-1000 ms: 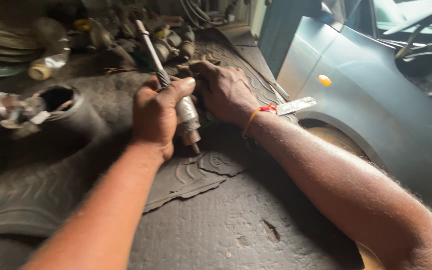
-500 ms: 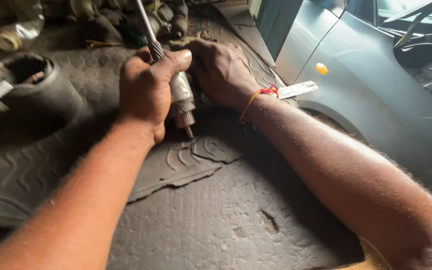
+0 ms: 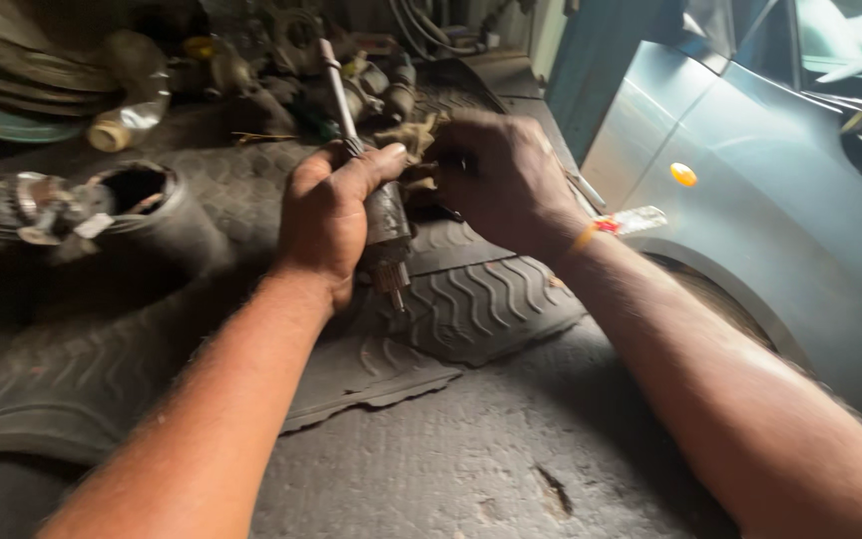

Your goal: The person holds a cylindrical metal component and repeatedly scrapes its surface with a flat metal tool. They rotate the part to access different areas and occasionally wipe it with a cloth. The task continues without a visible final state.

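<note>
My left hand [image 3: 326,220] is wrapped around a greasy metal shaft part [image 3: 388,235] with a thin rod running up and away from it and a splined tip pointing down. My right hand [image 3: 496,175] is closed on the upper side of the same part, beside a dirty rag or rubber piece [image 3: 411,135]; what its fingers pinch is hidden. An orange band sits on my right wrist. Both hands hover over a ribbed rubber mat [image 3: 481,304].
A black rubber boot with an open mouth [image 3: 142,205] lies at left. Several oily metal parts [image 3: 281,55] and a plastic bottle [image 3: 127,115] crowd the back. A grey-blue car fender [image 3: 750,210] stands at right. Rough concrete floor [image 3: 471,459] lies in front.
The view has shifted, so hands and part sit lower and more to the right in frame. My right hand has slid toward the top of the part; the left keeps its grip.
</note>
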